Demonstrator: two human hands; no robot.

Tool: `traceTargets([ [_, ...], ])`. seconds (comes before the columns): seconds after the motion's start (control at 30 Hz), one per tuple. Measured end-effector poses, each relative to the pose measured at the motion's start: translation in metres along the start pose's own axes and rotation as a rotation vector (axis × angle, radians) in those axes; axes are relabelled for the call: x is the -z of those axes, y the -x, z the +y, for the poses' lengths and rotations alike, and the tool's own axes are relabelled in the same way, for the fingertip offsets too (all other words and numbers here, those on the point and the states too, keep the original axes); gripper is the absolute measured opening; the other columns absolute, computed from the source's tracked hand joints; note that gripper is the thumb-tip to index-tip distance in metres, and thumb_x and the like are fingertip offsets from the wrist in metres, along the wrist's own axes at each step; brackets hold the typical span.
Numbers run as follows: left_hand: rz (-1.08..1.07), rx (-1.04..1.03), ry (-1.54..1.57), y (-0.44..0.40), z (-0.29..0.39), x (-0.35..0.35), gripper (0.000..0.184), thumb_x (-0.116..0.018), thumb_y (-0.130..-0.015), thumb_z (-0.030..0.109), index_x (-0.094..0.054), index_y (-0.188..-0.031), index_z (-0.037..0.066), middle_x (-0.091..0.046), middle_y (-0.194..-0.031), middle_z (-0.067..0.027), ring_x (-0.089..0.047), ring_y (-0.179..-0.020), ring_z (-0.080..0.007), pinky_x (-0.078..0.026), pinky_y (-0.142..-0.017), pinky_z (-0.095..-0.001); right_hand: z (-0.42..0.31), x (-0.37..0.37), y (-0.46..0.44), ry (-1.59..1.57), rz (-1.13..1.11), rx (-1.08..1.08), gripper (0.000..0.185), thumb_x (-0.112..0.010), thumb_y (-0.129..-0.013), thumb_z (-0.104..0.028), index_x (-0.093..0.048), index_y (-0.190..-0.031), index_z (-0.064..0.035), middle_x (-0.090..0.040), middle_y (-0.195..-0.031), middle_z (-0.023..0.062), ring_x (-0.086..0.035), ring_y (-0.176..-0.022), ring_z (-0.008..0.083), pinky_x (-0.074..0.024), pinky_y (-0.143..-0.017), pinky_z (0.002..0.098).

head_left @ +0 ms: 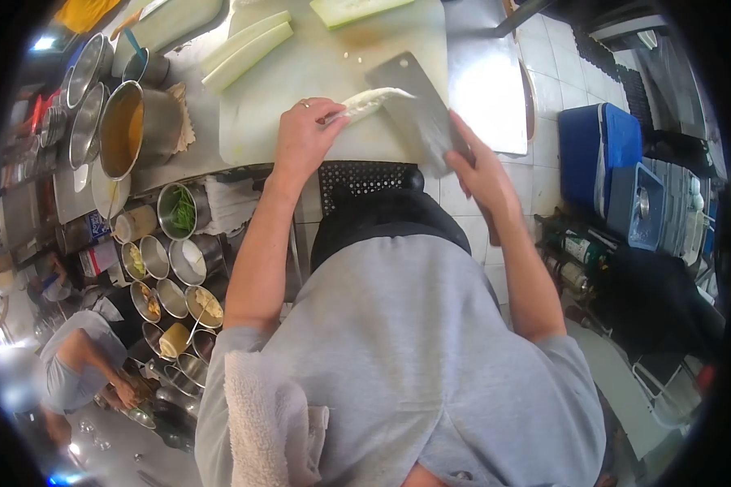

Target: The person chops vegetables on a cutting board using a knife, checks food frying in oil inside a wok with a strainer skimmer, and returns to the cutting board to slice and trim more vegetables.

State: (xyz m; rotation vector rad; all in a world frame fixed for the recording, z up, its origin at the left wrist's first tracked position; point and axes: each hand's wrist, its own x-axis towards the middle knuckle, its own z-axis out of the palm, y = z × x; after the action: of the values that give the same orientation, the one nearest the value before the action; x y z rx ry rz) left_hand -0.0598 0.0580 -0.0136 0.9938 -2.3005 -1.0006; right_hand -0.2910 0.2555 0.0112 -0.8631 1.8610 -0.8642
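Over the white cutting board point(300, 89), my left hand point(307, 134) pinches one end of a long, pale, soft-looking strip point(369, 102). The strip's far end lies against the flat blade of a cleaver point(418, 105). My right hand point(481, 166) is closed around the cleaver at its near end, by the board's right part. Long pale-green vegetable pieces point(248, 50) lie at the board's upper left, and a wider green-edged slab point(353, 10) is at the top. A few small white bits sit on the board near the blade.
At the left stand a large metal pot point(138, 126) and several metal containers of food, one with green vegetables point(180, 209). Another person point(81, 357) works at the lower left. A blue cooler point(597, 158) stands on the tiled floor at the right.
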Motion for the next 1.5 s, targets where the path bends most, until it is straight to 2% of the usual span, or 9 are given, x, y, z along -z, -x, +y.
traceTargets([
  [0.13, -0.022, -0.026, 0.005, 0.001, -0.003, 0.003, 0.023, -0.076, -0.082, 0.013, -0.074, -0.101, 0.0, -0.073, -0.097, -0.0133, -0.069, -0.079, -0.0213, -0.055, -0.075, -0.0307, 0.005, -0.012, -0.005, -0.05, -0.002, 0.013, 0.064, -0.06, -0.094, -0.01, -0.04, -0.153, -0.023, -0.054, -0.06, 0.0068, -0.047, -0.046, 0.013, -0.044, -0.046, 0.0329],
  [0.23, -0.045, 0.009, 0.035, -0.001, -0.005, 0.005, 0.022, -0.075, -0.083, 0.013, -0.074, -0.1, -0.001, -0.073, -0.095, -0.0133, -0.07, -0.078, -0.0211, -0.055, -0.075, -0.0306, -0.015, -0.022, -0.019, -0.077, -0.033, 0.006, 0.065, -0.059, -0.095, -0.004, -0.037, -0.155, -0.0187, -0.051, -0.067, 0.0002, -0.041, -0.048, 0.0082, -0.0389, -0.043, 0.0268],
  [0.33, -0.067, 0.058, 0.035, -0.003, -0.004, 0.008, 0.02, -0.075, -0.084, 0.013, -0.074, -0.098, -0.001, -0.073, -0.093, -0.0132, -0.071, -0.078, -0.0205, -0.055, -0.075, -0.0302, -0.004, -0.027, -0.009, -0.068, -0.026, -0.004, 0.066, -0.059, -0.094, -0.006, -0.038, -0.154, -0.0225, -0.052, -0.061, 0.006, -0.045, -0.046, 0.0121, -0.0425, -0.045, 0.0324],
  [0.83, -0.141, -0.065, -0.027, -0.01, -0.011, 0.02, 0.016, -0.075, -0.083, 0.014, -0.075, -0.091, 0.0, -0.073, -0.089, -0.013, -0.069, -0.074, -0.0223, -0.055, -0.07, -0.0308, -0.014, -0.074, 0.015, -0.19, -0.013, -0.083, 0.067, -0.06, -0.095, -0.007, -0.037, -0.155, -0.0241, -0.051, -0.061, 0.0064, -0.044, -0.046, 0.0126, -0.0418, -0.045, 0.0314],
  [1.03, -0.06, -0.227, -0.043, -0.012, -0.021, 0.014, 0.017, -0.075, -0.082, 0.017, -0.075, -0.09, 0.002, -0.072, -0.083, -0.0128, -0.067, -0.069, -0.023, -0.053, -0.067, -0.0323, -0.019, -0.092, 0.028, -0.091, 0.044, -0.082, 0.067, -0.064, -0.094, -0.01, -0.038, -0.154, -0.0286, -0.06, -0.067, 0.0105, -0.044, -0.044, 0.0129, -0.0428, -0.045, 0.0322],
  [1.13, -0.073, -0.212, -0.07, -0.013, -0.015, 0.018, 0.015, -0.075, -0.082, 0.016, -0.074, -0.09, 0.002, -0.071, -0.082, -0.0134, -0.067, -0.069, -0.024, -0.053, -0.067, -0.0329, -0.028, -0.094, 0.034, -0.133, -0.002, -0.144, 0.067, -0.064, -0.094, -0.012, -0.039, -0.153, -0.0288, -0.062, -0.07, 0.0128, -0.045, -0.045, 0.0138, -0.044, -0.045, 0.0328],
  [1.23, -0.114, -0.169, -0.045, -0.017, -0.011, 0.019, 0.016, -0.074, -0.082, 0.017, -0.074, -0.088, 0.003, -0.071, -0.082, -0.0137, -0.066, -0.069, -0.025, -0.053, -0.068, -0.0343, -0.041, -0.11, 0.007, -0.016, -0.023, 0.023, 0.066, -0.064, -0.094, -0.012, -0.039, -0.153, -0.029, -0.06, -0.067, 0.0123, -0.046, -0.046, 0.0145, -0.0443, -0.045, 0.0331],
  [1.43, -0.089, -0.267, -0.31, -0.045, -0.026, 0.028, 0.025, -0.073, -0.076, 0.023, -0.068, -0.089, 0.002, -0.069, -0.083, -0.0157, -0.066, -0.074, -0.0294, -0.052, -0.072, -0.037, -0.053, -0.085, 0.026, 0.067, -0.261, -0.122, 0.067, -0.061, -0.095, -0.011, -0.035, -0.155, -0.0288, -0.059, -0.068, 0.0133, -0.049, -0.049, 0.0165, -0.0468, -0.052, 0.035],
  [1.5, -0.153, -0.18, -0.285, -0.055, -0.038, 0.038, 0.025, -0.072, -0.075, 0.021, -0.066, -0.089, 0.001, -0.069, -0.083, -0.0163, -0.066, -0.076, -0.0309, -0.052, -0.073, -0.0378, -0.047, -0.065, 0.046, 0.134, -0.281, -0.118, 0.068, -0.061, -0.095, -0.011, -0.035, -0.155, -0.0294, -0.059, -0.07, 0.0117, -0.048, -0.05, 0.0155, -0.0466, -0.053, 0.0345],
])
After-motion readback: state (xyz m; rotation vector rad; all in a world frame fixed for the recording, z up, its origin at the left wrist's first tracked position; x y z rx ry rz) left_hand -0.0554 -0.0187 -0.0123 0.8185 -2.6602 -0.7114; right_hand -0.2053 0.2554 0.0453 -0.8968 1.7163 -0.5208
